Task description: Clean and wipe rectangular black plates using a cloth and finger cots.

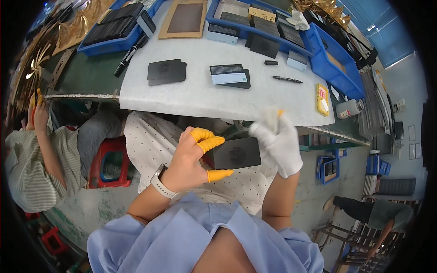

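Observation:
My left hand [193, 159], with yellow finger cots, is closed on a black card [236, 154] by its left side. The card bears a dark round emblem and is held above my lap, off the table's near edge. Just right of the card is my right hand [277, 144] in a white glove. Motion smears its fingers, and a small yellow patch shows near their tips; whether they grip anything I cannot tell. On the white table covering [182, 101] lie a small stack of black cards [166, 72] and another stack with a blue-and-black printed card [228, 75] on top.
Blue bins [334, 63] of dark cards stand along the back. A pen [287, 79], a pen cap [271, 63], a yellow box [322, 100] and a bottle [349, 109] lie to the right, a black marker [129, 57] left. Another person [45, 154] sits at left.

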Motion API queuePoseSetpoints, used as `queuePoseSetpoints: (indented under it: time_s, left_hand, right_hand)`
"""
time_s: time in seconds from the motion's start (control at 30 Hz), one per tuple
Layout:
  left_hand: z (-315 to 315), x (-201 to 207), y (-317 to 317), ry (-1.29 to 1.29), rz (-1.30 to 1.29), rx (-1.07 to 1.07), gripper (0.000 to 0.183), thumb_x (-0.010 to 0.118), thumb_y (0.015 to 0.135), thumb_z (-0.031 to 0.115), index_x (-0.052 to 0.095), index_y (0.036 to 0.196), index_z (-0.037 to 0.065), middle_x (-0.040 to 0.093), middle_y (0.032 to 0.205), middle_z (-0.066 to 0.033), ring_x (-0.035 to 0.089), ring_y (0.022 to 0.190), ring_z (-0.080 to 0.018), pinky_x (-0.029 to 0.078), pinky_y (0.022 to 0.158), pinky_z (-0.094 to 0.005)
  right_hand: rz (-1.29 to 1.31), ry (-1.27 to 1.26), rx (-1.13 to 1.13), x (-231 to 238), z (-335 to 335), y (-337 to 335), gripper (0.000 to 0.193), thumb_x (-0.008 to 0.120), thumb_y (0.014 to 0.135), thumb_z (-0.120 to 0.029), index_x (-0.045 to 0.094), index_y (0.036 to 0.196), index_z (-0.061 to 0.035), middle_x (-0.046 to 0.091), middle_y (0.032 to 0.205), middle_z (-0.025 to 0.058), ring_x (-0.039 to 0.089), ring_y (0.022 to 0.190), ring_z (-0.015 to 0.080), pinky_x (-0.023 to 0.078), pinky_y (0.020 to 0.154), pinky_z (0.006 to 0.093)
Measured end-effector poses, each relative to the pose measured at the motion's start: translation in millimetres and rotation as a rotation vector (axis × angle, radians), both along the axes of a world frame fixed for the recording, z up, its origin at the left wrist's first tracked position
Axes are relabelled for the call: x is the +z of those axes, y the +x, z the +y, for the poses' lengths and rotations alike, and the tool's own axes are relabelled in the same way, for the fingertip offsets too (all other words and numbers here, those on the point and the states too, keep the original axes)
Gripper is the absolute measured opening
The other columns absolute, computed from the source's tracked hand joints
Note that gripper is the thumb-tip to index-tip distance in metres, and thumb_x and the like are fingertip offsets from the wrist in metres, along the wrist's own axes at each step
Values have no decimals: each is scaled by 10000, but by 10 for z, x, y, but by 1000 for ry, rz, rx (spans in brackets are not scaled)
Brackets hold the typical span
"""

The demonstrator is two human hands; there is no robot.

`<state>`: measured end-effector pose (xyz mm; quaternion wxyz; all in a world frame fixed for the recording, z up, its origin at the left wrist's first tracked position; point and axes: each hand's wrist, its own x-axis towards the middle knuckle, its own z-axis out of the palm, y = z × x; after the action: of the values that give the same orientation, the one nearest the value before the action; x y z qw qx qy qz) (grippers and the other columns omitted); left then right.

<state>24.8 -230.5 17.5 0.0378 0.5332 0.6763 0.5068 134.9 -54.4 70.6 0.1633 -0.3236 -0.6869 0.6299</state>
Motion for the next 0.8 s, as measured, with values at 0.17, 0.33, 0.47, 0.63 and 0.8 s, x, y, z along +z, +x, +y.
queuePoseSetpoints:
  time_s: [0.17, 0.33, 0.47, 0.63, 0.8]
  left_hand:
    - [102, -36, 30, -117, -16, 299, 646, 823, 597, 339, 583, 1077, -21, 578, 1023, -152, 509, 873, -319, 426, 788, -396]
    - [107, -159, 291, -280, 235, 149, 733, 752, 653, 464, 561, 1077, -102, 595, 991, -204, 523, 894, -338, 414, 781, -399]
    - [148, -76, 211, -318, 36, 165, 835, 769, 660, 414, 448, 1211, -125, 555, 1083, -230, 507, 952, -352, 411, 822, -421]
    - [46, -104, -45, -221, -79, 91, 868, 815, 622, 277, 393, 1304, -54, 564, 1032, -207, 516, 934, -353, 420, 812, -394]
    - [72, -101, -46, -318, -37, 70, 713, 729, 679, 291, 458, 1241, -55, 594, 872, -171, 537, 841, -348, 417, 735, -423]
  right_hand:
    - [302, -242, -269, -247, -110, -52, 215, 660, 834, -39, 564, 1022, 2, 612, 906, 15, 574, 809, 74, 471, 712, 210]
    - [162, -228, -468, -245, -467, -226, 252, 681, 786, 16, 555, 999, -32, 593, 786, 9, 540, 553, 65, 415, 421, 214]
    - [192, -347, -214, -371, -514, -153, 339, 694, 727, 84, 558, 1025, -4, 613, 819, 24, 564, 595, 70, 440, 473, 201]
    - [238, -443, -81, -467, -634, -285, 317, 674, 726, 104, 565, 998, -17, 610, 823, 43, 572, 617, 97, 457, 487, 220]
    - [251, -261, -84, -579, -666, -216, 381, 702, 723, 61, 565, 1074, 1, 614, 969, 78, 603, 828, 141, 502, 717, 259]
